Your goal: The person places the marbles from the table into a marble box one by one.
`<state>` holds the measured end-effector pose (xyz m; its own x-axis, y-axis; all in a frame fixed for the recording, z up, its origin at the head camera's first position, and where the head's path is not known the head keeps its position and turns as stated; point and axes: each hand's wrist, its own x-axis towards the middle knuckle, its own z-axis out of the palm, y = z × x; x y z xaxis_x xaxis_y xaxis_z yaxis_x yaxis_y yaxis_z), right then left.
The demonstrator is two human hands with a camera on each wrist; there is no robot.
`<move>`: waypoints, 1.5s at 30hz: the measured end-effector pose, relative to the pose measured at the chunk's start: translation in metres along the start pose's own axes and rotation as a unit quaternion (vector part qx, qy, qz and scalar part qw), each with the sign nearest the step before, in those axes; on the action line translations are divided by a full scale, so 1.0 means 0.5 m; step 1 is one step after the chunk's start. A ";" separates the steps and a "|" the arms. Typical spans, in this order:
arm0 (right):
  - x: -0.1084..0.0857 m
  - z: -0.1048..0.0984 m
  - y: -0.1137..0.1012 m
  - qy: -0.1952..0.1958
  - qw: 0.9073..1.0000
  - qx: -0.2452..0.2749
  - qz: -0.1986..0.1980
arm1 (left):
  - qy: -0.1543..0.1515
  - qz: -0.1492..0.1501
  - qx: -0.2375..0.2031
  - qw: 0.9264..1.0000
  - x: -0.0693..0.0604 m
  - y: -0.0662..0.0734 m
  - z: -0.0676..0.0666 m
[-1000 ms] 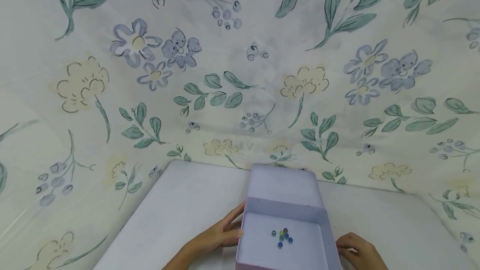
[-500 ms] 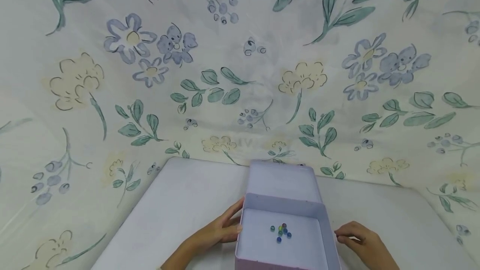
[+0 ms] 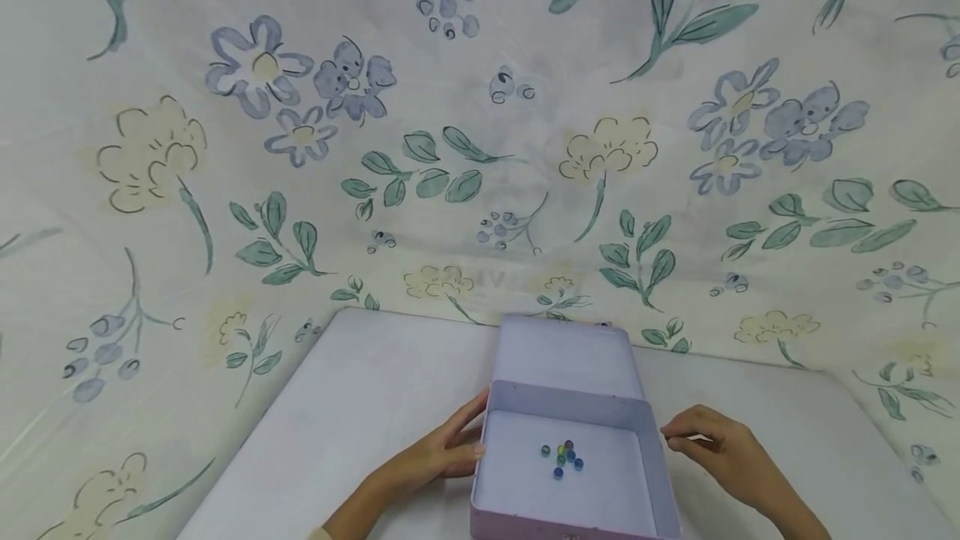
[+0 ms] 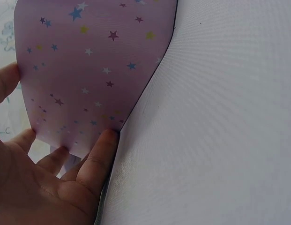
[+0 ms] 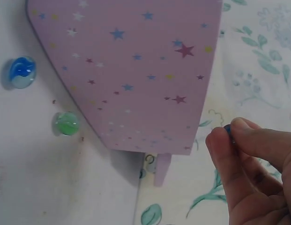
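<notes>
A lidded box, pale inside with a pink star-printed outside, stands with its lid folded back. Several small glass marbles lie grouped on its floor. My left hand rests its spread fingertips and thumb against the box's left wall; in the left wrist view the fingers lie on the starry side. Beside the right wall, apart from it, my right hand pinches a small dark-blue marble between thumb and fingertips, mostly covered by them.
On the white table, outside the box, a blue-swirled marble and a green marble lie near its right wall. A flower-printed cloth rises behind the table.
My right hand has risen from low beside the box's right wall to nearer the rim. The left hand stays against the left wall. The view has shifted slightly.
</notes>
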<state>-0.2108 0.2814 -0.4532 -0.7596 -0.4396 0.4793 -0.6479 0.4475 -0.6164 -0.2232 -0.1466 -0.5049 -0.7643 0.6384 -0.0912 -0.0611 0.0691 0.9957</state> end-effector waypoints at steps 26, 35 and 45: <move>0.142 0.020 -0.051 -0.088 0.995 0.016 -0.042 | -0.001 -0.002 0.002 1.000 0.004 0.005 -0.001; 0.184 0.049 -0.066 -0.111 0.992 0.013 -0.054 | -0.009 0.008 -0.004 1.000 0.008 -0.002 -0.004; 0.209 0.089 -0.077 -0.153 0.988 0.001 -0.030 | -0.007 0.004 0.002 1.000 0.007 -0.001 -0.002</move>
<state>-0.2630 0.1836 -0.4070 -0.6668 -0.6800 0.3050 -0.6913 0.4116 -0.5939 -0.2266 -0.1452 -0.5059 -0.7563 0.6489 -0.0827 -0.0521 0.0663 0.9964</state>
